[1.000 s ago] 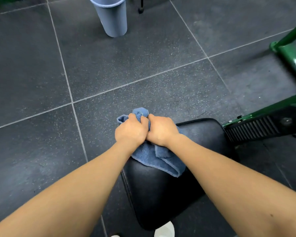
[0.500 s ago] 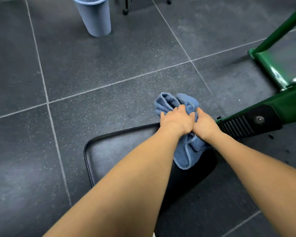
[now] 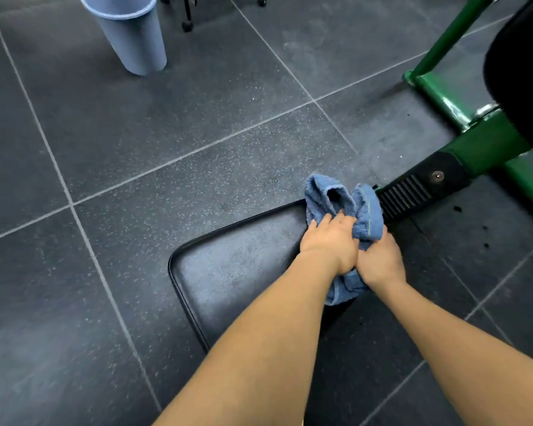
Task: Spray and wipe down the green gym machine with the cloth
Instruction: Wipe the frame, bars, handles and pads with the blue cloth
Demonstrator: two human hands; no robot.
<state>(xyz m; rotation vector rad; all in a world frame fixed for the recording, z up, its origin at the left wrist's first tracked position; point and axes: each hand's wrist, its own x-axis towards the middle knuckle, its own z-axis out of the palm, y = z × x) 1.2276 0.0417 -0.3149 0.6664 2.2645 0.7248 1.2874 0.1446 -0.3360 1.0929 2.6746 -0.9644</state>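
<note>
A crumpled blue cloth (image 3: pixel 345 201) lies on the right end of the black padded seat (image 3: pixel 234 272) of the green gym machine (image 3: pixel 486 146). My left hand (image 3: pixel 328 245) grips the cloth from above, fingers dug into its folds. My right hand (image 3: pixel 380 261) holds the cloth's lower right part, pressed against the left hand. The cloth sits close to the black ribbed bracket (image 3: pixel 410 192) that joins the seat to the green frame. No spray bottle is in view.
A light blue bin (image 3: pixel 130 35) stands on the dark tiled floor at the upper left. Black chair casters (image 3: pixel 186 26) show at the top. A black pad (image 3: pixel 523 56) of the machine fills the upper right corner.
Both hands have slid the cloth along the seat from its left end toward the green frame. The view has shifted, showing more of the seat's left part.
</note>
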